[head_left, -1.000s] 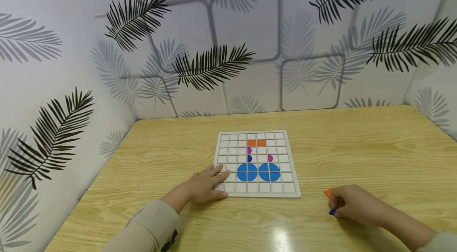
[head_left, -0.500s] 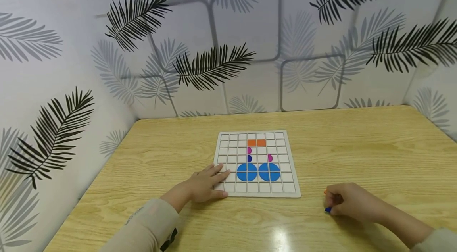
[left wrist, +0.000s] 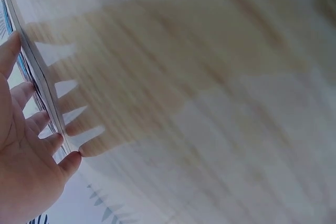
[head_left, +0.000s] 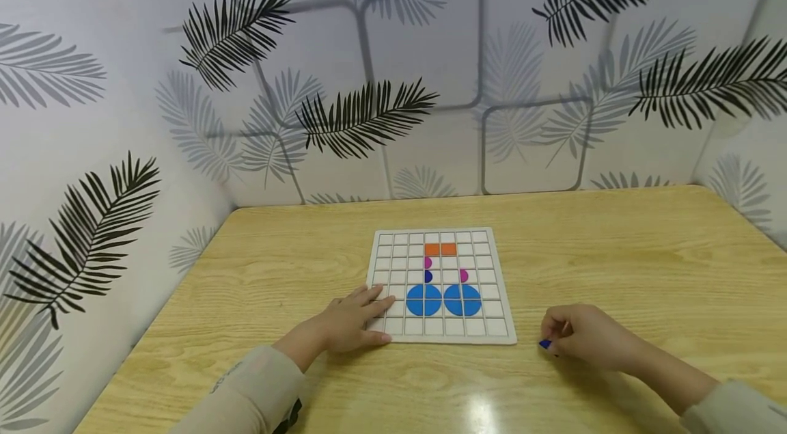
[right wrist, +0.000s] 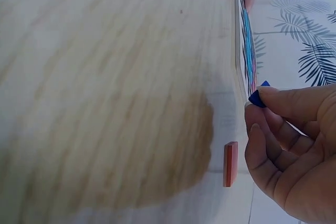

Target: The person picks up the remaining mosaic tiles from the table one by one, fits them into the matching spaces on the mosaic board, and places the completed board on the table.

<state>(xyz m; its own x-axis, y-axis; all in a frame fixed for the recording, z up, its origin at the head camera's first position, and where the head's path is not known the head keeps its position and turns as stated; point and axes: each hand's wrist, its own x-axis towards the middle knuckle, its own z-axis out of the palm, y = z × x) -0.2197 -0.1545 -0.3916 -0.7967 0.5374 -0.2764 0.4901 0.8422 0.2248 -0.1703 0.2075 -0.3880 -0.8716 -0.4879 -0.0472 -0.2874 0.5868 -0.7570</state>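
A white grid board [head_left: 494, 327] lies on the table. My left hand [head_left: 356, 321] rests with spread fingers over its left edge. In the left wrist view the same hand [left wrist: 31, 129] has its fingertips along the board's side. My right hand [head_left: 581, 335], to the right of the board, pinches a small dark blue tile [head_left: 545, 344] between thumb and fingers. The right wrist view shows this dark blue tile [right wrist: 257, 98] with a pointed corner; its full shape is partly covered. An orange tile [right wrist: 230, 163] is on the table beside the right hand, hidden in the head view.
The board bears two orange squares [head_left: 432, 249], magenta half-circles [head_left: 464, 275], a dark blue half-circle [head_left: 427, 276] and two blue discs [head_left: 423, 300] made of quarter pieces. A wall with leaf-patterned covering [head_left: 344, 174] borders the wooden table [head_left: 295, 236] behind and at the left.
My right hand has moved left and slightly away from me, towards the board, carrying the dark blue tile. The orange tile near it is out of sight in the head view. My left hand stays put.
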